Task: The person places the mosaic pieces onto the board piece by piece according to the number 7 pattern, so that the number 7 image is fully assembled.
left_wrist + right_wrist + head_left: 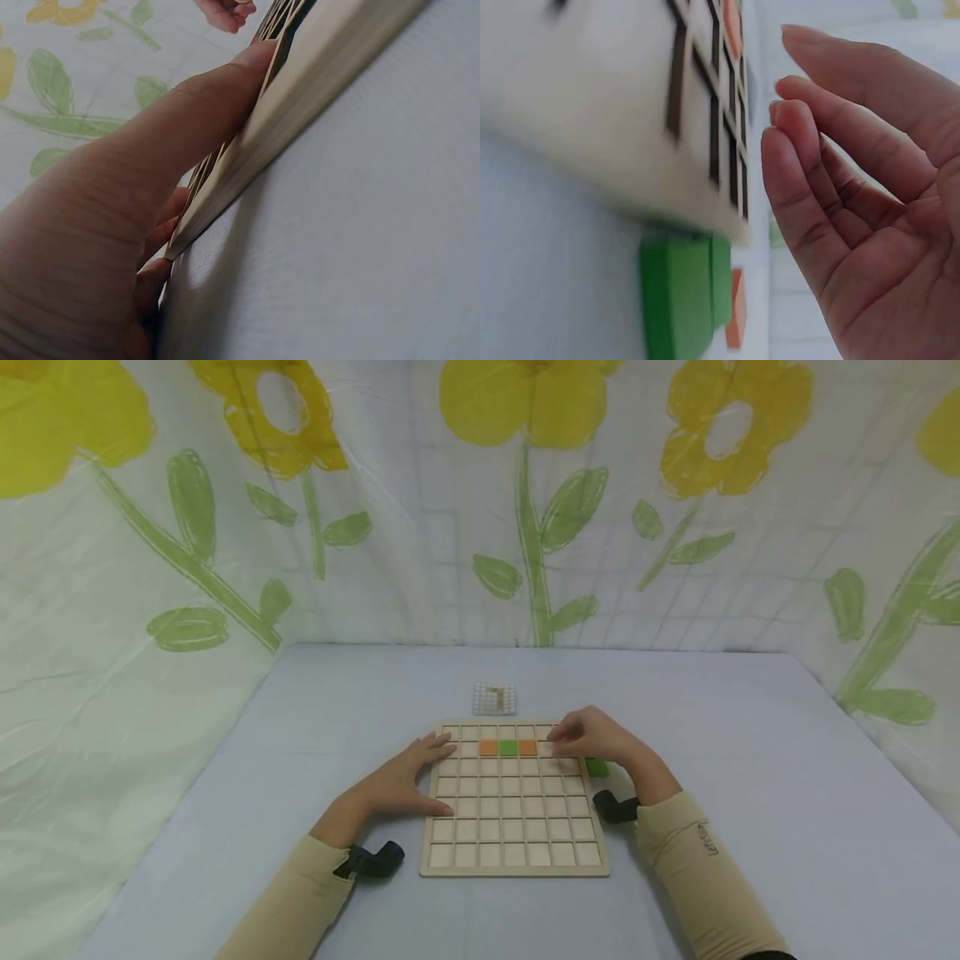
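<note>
A square wooden grid board lies on the table. In its second row from the top sit an orange tile, a green tile and another orange tile, side by side. My left hand rests spread along the board's left edge, its thumb on the frame. Over the upper right of the board hovers my right hand, fingers bent and apart from the thumb, with nothing between them. Beside the board's right edge lie green tiles, partly hidden by the right hand in the head view, and an orange tile.
A small clear grid piece with brownish squares lies just behind the board. The pale table stretches to both sides. A hanging cloth with yellow flowers stands behind it. Dark wrist devices sit below each hand.
</note>
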A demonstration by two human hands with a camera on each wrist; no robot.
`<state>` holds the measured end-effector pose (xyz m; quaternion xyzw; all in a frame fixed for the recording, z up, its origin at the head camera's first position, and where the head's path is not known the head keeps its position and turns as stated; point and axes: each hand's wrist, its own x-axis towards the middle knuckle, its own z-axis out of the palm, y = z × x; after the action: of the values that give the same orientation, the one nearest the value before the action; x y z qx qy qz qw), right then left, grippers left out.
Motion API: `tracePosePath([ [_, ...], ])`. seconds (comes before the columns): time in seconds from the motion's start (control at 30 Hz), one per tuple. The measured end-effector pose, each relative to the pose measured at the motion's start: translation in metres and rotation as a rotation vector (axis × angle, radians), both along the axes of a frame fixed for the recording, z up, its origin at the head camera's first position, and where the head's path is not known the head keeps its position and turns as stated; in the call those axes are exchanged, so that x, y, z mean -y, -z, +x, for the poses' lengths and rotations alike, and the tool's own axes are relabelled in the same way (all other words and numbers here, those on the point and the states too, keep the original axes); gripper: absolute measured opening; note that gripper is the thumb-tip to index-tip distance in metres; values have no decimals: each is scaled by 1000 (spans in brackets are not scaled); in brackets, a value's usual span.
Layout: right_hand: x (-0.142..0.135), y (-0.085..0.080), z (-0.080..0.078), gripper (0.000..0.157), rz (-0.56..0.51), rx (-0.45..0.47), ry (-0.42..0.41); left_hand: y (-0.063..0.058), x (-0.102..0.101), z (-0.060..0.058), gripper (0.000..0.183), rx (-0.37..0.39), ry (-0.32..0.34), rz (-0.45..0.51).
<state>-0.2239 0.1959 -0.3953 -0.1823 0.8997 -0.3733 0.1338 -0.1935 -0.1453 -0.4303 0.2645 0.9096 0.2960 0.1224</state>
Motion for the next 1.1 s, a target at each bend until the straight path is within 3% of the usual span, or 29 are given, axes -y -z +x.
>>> tracePosePath([
  [0.57,-47,4,20,22,1,26,19,0,0,0,99,-4,5,9],
  [1.1,-55,3,36,26,8,10,30,-1,0,2,97,-15,17,13],
])
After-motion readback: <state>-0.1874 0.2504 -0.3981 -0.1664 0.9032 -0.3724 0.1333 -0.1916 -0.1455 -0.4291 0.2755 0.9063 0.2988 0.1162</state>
